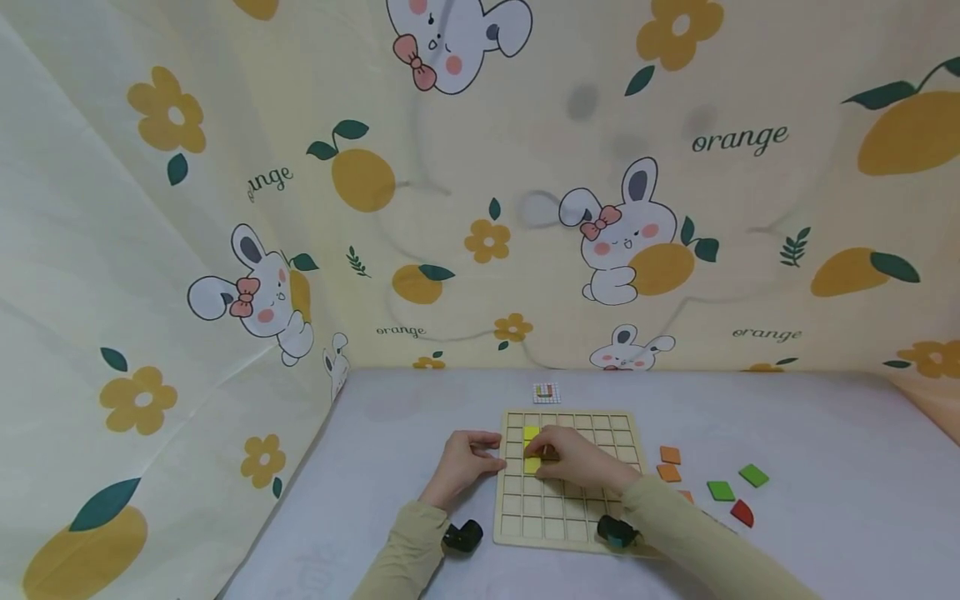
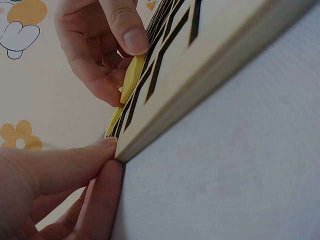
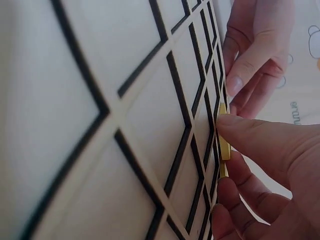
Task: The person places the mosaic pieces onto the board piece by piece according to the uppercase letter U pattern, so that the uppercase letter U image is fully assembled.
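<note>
A square wooden board [image 1: 532, 527] with a grid of recessed cells lies on the table. My right hand [image 1: 581, 460] is over its upper left part and pinches a yellow square tile [image 2: 131, 80] between thumb and fingers, right at the grid. More yellow shows in the same column, including a yellow tile [image 1: 532, 433] just above the fingers; the hand partly hides this column. At the board's left edge is my left hand [image 1: 462, 465], thumb and forefinger touching the rim, the other fingers loosely bent below.
Right of the board lie orange tiles [image 1: 670, 455], two green tiles [image 1: 722, 491] and a red quarter-round piece [image 1: 742, 512]. My right sleeve partly covers one orange tile. A small card [image 1: 547, 393] with a coloured grid pattern lies behind the board. Patterned cloth [image 1: 525, 275] hangs around the table.
</note>
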`<action>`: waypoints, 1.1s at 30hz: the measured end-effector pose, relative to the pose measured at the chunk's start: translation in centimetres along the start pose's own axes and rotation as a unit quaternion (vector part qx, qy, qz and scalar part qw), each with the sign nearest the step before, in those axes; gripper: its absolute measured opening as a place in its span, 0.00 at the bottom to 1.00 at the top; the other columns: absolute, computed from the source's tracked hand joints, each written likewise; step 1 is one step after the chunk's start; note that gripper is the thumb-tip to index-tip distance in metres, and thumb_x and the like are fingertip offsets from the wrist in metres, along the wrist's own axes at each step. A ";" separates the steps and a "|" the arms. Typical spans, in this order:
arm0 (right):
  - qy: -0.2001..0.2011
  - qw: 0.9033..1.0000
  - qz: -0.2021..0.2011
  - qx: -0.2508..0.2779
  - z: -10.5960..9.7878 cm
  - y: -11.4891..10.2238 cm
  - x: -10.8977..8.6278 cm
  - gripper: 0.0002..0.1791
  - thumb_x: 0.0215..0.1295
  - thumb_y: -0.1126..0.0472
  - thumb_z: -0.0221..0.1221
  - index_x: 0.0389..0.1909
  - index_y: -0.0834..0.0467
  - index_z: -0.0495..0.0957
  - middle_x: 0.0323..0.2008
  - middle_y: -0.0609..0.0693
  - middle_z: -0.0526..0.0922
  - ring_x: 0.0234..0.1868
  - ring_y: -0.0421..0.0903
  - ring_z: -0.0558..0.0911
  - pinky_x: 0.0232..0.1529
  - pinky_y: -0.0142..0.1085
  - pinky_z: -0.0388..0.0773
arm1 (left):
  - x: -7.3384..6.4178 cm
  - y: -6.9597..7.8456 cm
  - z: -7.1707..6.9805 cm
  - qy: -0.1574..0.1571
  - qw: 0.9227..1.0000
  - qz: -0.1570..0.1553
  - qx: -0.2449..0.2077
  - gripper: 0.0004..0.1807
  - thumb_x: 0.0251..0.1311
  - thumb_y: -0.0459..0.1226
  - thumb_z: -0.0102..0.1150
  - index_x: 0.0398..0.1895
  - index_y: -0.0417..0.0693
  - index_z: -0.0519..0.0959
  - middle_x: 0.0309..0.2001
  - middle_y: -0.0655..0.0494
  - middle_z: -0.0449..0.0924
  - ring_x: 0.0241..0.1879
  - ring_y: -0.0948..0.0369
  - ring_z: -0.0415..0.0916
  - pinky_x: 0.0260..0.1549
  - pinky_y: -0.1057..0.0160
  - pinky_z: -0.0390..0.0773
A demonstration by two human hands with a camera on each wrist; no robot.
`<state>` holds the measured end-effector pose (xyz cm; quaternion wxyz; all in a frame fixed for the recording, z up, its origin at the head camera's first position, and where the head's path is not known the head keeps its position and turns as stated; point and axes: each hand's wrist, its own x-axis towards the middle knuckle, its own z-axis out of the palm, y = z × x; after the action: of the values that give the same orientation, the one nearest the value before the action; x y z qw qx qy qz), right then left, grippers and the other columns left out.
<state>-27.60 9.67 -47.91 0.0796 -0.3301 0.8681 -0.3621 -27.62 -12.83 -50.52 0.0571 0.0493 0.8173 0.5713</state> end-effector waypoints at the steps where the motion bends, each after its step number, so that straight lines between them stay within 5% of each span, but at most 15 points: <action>1: 0.000 1.000 0.002 0.000 0.0 0.0 0.0 0.14 0.58 0.64 0.66 0.45 0.59 0.80 0.41 0.47 0.78 0.39 0.44 0.74 0.42 0.37 0.73 | 0.0 0.0 0.0 0.000 1.000 0.000 -0.001 0.22 0.44 0.26 0.73 0.46 0.39 0.82 0.41 0.53 0.81 0.30 0.62 0.78 0.29 0.66 0.79; 12: 0.008 0.999 0.029 0.029 0.0 -0.4 -0.1 0.16 0.56 0.64 0.68 0.46 0.59 0.80 0.42 0.48 0.78 0.40 0.46 0.73 0.43 0.40 0.73 | -0.1 0.1 0.1 0.007 1.000 -0.001 0.011 0.22 0.44 0.27 0.73 0.47 0.39 0.82 0.40 0.54 0.81 0.30 0.62 0.78 0.29 0.66 0.79; 18: 0.006 1.000 0.008 0.026 -0.9 -1.1 -0.8 0.17 0.57 0.65 0.67 0.48 0.61 0.79 0.42 0.50 0.78 0.41 0.49 0.74 0.42 0.41 0.73 | -0.1 0.1 0.1 0.006 1.000 0.004 0.010 0.22 0.44 0.26 0.72 0.48 0.38 0.82 0.41 0.52 0.81 0.30 0.62 0.78 0.30 0.65 0.80; 25: 0.006 0.999 -0.041 0.012 -3.8 -1.3 -3.5 0.19 0.58 0.66 0.66 0.52 0.61 0.77 0.42 0.53 0.79 0.41 0.53 0.77 0.41 0.42 0.75 | -0.2 0.1 0.0 0.008 1.000 0.001 0.019 0.23 0.45 0.28 0.73 0.48 0.41 0.81 0.42 0.54 0.80 0.32 0.61 0.78 0.32 0.64 0.80; 33: 0.012 1.000 -0.028 0.003 -7.3 -0.3 -8.1 0.21 0.60 0.60 0.66 0.54 0.57 0.76 0.42 0.48 0.79 0.42 0.50 0.77 0.41 0.42 0.75 | -0.3 0.1 0.2 0.013 1.000 0.005 0.028 0.23 0.44 0.28 0.73 0.48 0.41 0.82 0.41 0.54 0.80 0.32 0.61 0.77 0.31 0.64 0.79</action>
<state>-23.94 18.80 -43.23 0.0601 -0.3498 0.8581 -0.3710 -27.25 -12.67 -50.43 0.0422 0.0478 0.8335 0.5488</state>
